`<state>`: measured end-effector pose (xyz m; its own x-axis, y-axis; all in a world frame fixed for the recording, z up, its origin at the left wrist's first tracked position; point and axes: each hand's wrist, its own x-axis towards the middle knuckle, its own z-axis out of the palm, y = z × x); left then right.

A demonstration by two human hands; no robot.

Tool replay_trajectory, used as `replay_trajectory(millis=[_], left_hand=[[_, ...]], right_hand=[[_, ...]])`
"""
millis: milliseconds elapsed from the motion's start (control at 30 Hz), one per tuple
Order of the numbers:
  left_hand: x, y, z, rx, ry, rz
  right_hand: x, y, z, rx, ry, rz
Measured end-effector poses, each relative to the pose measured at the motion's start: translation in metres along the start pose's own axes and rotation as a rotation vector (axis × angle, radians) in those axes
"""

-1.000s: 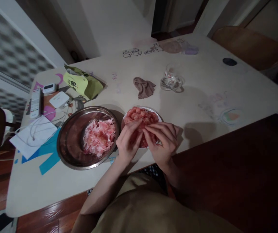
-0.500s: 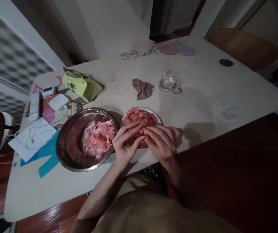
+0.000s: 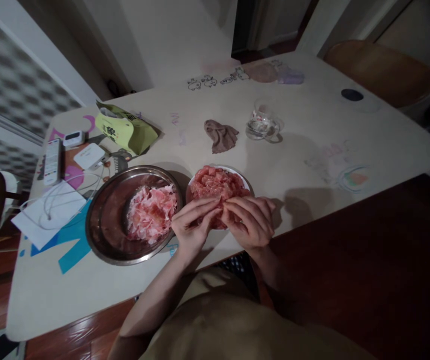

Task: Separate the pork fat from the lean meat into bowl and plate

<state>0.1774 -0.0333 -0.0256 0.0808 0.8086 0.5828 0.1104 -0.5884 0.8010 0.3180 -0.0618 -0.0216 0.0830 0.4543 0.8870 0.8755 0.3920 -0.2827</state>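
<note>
A white plate [image 3: 245, 180] heaped with red raw meat [image 3: 215, 182] stands near the table's front edge. Over its near side, my left hand [image 3: 194, 222] pinches a piece of raw meat between thumb and fingers. My right hand [image 3: 250, 220] is closed on meat right beside it, the fingertips of both hands almost meeting; the piece itself is mostly hidden by the fingers. Left of the plate sits a wide steel bowl [image 3: 105, 220], with thin pale-pink meat pieces [image 3: 152, 212] piled at its right side.
Beyond the plate lie a crumpled brown cloth [image 3: 221, 136] and a glass mug [image 3: 262, 122] of clear liquid. A yellow-green bag [image 3: 126, 129] stands behind the bowl. To the left are a remote control [image 3: 52, 161], a white box [image 3: 90, 156], cables and paper [image 3: 49, 215].
Both hands stay over the plate while their fingers shift slightly, the right thumb and index finger curling more. The view has moved very little.
</note>
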Motion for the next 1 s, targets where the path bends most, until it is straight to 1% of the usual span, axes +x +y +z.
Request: replay_trajectory(millis=[133, 200, 367, 633, 767, 867, 1000], left_hand=[[-0.002, -0.001, -0.001, 0.012, 0.0, 0.018], [-0.002, -0.002, -0.001, 0.007, -0.003, 0.018], [0.0, -0.005, 0.0, 0.007, 0.01, -0.073], [0.001, -0.006, 0.002, -0.072, 0.001, -0.204], [0.001, -0.007, 0.003, -0.04, -0.047, -0.232], [0.001, -0.007, 0.004, 0.031, -0.091, -0.199], [0.005, -0.004, 0.005, 0.144, -0.179, -0.038]], right_hand=[[0.003, -0.002, 0.0, 0.103, 0.024, 0.16], [0.004, -0.002, 0.0, 0.127, 0.028, 0.216], [0.005, 0.0, -0.002, 0.158, -0.033, 0.27], [0.009, 0.004, -0.004, 0.213, 0.02, 0.347], [0.008, 0.008, -0.003, 0.247, 0.012, 0.412], [0.006, 0.012, -0.001, 0.277, 0.035, 0.455], [0.004, 0.016, 0.0, 0.334, 0.037, 0.487]])
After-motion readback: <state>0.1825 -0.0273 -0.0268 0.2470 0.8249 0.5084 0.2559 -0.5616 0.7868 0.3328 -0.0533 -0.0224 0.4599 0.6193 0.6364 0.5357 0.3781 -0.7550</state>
